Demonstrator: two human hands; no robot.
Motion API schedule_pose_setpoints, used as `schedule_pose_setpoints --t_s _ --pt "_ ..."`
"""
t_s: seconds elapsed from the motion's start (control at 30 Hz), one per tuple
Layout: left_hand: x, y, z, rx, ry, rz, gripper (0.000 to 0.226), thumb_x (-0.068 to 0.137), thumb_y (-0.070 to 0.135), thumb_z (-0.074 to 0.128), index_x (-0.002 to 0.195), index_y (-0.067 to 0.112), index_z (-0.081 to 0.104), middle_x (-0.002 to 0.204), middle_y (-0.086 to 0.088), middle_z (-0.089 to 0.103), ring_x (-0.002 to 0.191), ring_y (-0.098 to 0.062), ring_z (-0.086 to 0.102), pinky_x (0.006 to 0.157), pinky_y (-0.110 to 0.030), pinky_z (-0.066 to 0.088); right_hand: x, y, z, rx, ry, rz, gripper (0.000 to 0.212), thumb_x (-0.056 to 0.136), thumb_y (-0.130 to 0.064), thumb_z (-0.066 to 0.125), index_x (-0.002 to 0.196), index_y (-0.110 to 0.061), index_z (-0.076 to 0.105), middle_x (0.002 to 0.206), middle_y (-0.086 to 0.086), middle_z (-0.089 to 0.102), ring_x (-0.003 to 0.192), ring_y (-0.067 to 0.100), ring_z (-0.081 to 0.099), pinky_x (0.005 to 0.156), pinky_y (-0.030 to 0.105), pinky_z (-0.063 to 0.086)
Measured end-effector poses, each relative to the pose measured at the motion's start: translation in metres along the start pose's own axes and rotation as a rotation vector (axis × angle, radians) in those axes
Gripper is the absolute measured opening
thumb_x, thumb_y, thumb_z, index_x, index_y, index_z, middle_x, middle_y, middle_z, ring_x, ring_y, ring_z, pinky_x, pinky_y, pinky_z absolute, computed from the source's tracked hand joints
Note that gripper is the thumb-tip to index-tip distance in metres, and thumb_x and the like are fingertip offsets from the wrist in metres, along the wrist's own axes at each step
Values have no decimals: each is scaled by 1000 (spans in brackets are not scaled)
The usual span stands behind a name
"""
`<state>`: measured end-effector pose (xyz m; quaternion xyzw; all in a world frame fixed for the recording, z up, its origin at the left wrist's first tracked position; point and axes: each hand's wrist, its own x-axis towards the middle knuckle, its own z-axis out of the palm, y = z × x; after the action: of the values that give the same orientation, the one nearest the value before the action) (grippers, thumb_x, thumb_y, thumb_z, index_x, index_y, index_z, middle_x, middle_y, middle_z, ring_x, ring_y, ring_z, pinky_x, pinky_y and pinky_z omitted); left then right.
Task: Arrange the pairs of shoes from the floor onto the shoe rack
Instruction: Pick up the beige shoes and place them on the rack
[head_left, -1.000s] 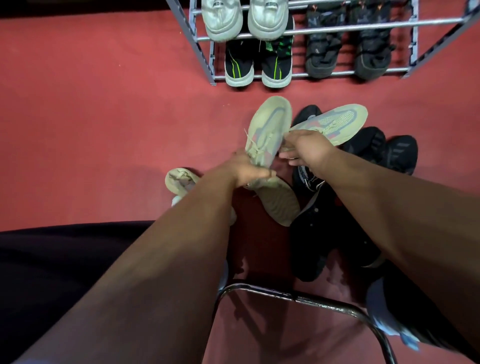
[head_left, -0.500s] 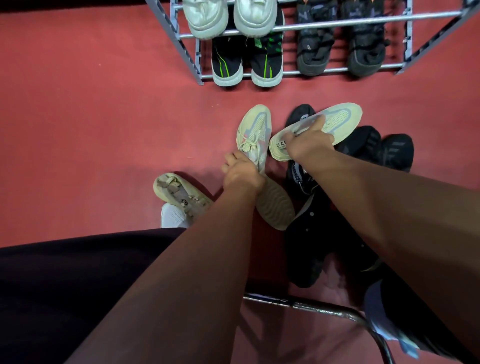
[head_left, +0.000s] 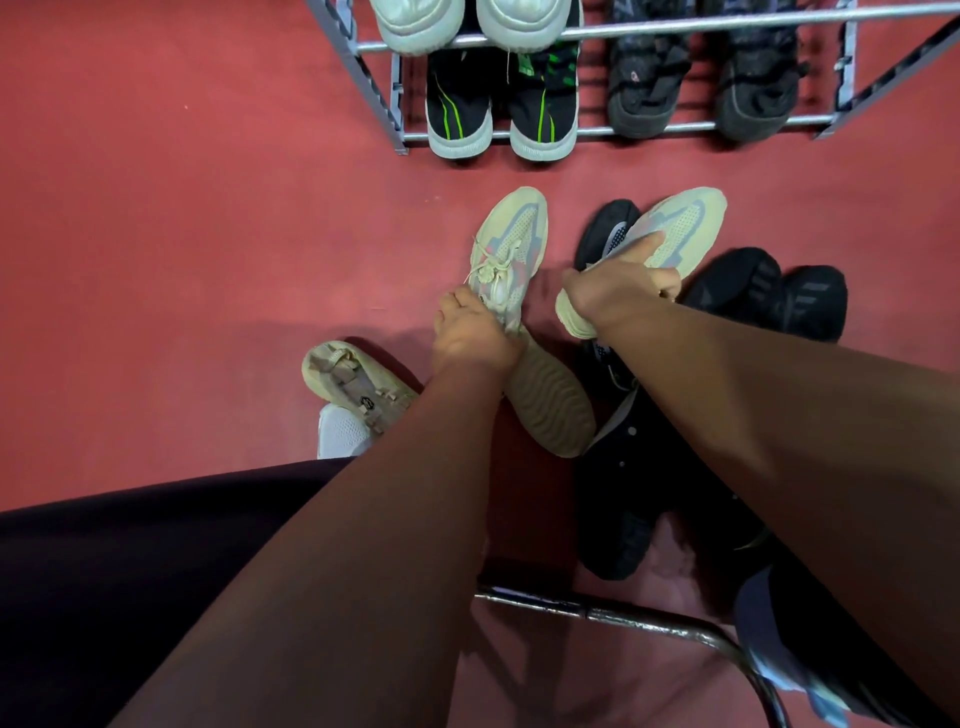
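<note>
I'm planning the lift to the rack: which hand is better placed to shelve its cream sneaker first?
Probably the right hand: its cream sneaker already looks raised over the black shoes. The left hand only pinches its sneaker's heel.

The 1 head-worn camera looks steeply down over both forearms at the floor (head_left: 182, 260), close, shoe rack (head_left: 675, 26) at 12 o'clock.

Both forearms are bare, no sleeve or jewellery showing down to the left hand (head_left: 472, 338) and right hand (head_left: 618, 291). Dark, possibly black clothing (head_left: 130, 571) covers the lap at lower left.
</note>
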<state>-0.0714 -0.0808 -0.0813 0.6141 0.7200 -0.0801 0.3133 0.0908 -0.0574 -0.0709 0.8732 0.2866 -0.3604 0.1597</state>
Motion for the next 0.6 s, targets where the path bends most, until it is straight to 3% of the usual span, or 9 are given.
schedule_pose_setpoints --t_s 0.07,0.1,0.23,0.33,0.47,0.6 --pt "0 2 0 -3 -10 -19 79 84 46 75 139 5 37 139 -13 42 131 -32 44 106 -41 41 -2 8 1 71 5 1 114 90 -65 52 163 -15 -21 151 41 18 100 42 42 94 47 40" --pt "0 4 0 -9 -10 -31 76 83 46 75 136 6 38 137 -13 45 129 -32 47 103 -42 43 -5 16 -1 121 2 -6 115 89 -63 56 163 -17 -20 149 41 18 99 41 43 96 46 41" --pt "-5 11 -13 -22 0 -68 71 79 41 77 132 8 44 130 -12 53 120 -33 57 94 -41 50 -13 37 -12 271 11 -50 125 84 -55 72 163 -23 -19 151 30 21 122 42 52 104 44 44" --pt "-13 19 -29 -13 -15 -81 71 75 32 79 134 7 47 129 -12 56 116 -33 62 93 -40 54 -20 47 -21 271 64 -47 128 79 -60 74 164 -16 -9 154 29 29 136 40 43 110 48 42" --pt "-29 29 -53 -16 -28 -87 56 73 29 78 123 11 61 117 -9 68 105 -30 69 81 -32 55 -38 61 -42 305 125 -16 112 75 -65 74 157 -12 18 149 19 39 132 39 45 103 47 43" --pt "-55 42 -76 -53 -70 -56 41 79 30 80 114 14 65 102 -3 69 94 -29 68 73 -30 48 -64 82 -71 214 173 -95 98 80 -57 74 152 -10 26 147 15 41 134 40 41 101 46 43"
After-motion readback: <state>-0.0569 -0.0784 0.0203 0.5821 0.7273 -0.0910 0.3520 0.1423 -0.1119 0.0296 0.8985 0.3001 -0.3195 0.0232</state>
